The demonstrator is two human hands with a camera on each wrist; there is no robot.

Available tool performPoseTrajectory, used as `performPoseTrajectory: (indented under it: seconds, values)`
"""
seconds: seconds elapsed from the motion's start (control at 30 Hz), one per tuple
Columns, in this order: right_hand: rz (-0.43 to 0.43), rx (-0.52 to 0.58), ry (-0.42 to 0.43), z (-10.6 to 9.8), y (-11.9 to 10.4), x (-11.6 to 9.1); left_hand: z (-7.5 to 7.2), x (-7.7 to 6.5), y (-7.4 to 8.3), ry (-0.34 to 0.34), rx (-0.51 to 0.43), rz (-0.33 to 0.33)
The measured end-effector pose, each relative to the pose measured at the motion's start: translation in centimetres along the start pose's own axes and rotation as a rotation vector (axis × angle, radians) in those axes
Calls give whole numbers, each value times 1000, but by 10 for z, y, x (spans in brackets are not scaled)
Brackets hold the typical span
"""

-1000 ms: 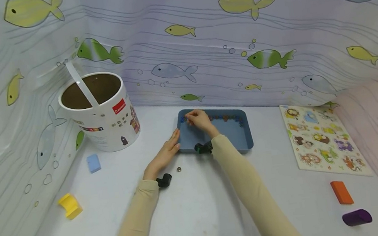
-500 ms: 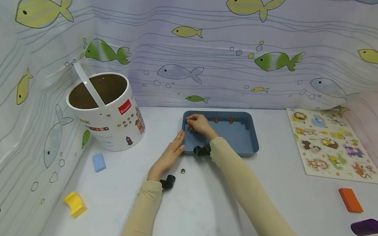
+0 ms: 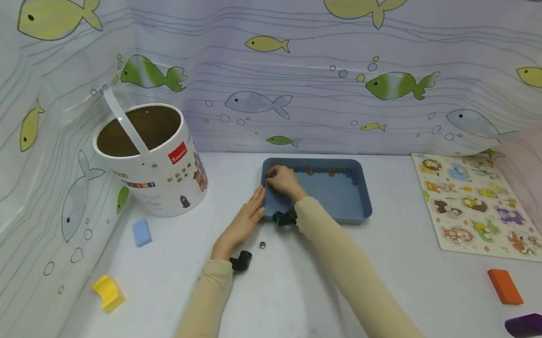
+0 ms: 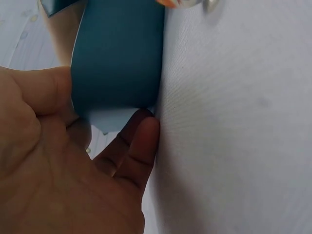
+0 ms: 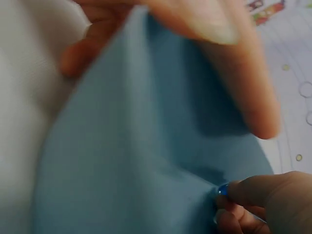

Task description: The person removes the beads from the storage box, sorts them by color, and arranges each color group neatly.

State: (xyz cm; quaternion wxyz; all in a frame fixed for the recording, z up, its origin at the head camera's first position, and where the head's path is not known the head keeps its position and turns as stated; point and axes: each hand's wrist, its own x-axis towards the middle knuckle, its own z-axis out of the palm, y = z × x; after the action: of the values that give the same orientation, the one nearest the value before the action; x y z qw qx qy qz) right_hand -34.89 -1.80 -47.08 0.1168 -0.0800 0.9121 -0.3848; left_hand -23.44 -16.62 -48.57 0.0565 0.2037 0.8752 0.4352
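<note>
The right hand point(image 3: 284, 180) pinches a tiny, glossy blue bead point(image 5: 223, 189) by the left edge of a blue-grey rectangular tray point(image 3: 330, 201), apt for its size. The left hand point(image 3: 243, 220), fingers extended, likely steadies that edge.

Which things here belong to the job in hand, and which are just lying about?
Likely in the job:
blue tray, touched by the left hand
blue bead, pinched by the right hand
row of beads in the tray

Likely just lying about:
white bucket
light blue block
yellow block
orange block
purple piece
animal picture board
small round thing, role unclear
</note>
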Motion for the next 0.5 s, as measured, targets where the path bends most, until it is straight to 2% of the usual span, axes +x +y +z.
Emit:
performPoseTrajectory:
  seconds: [0.13, 0.23, 0.5]
  values:
    - [-1, -85, 25, 1, -1, -3, 1, 0, 3, 4, 1, 7]
    - [-10, -94, 30, 2, 0, -4, 2, 1, 4, 15, 23, 8]
    - [-45, 22, 2, -3, 11, -12, 0, 1, 4, 53, 74, 0]
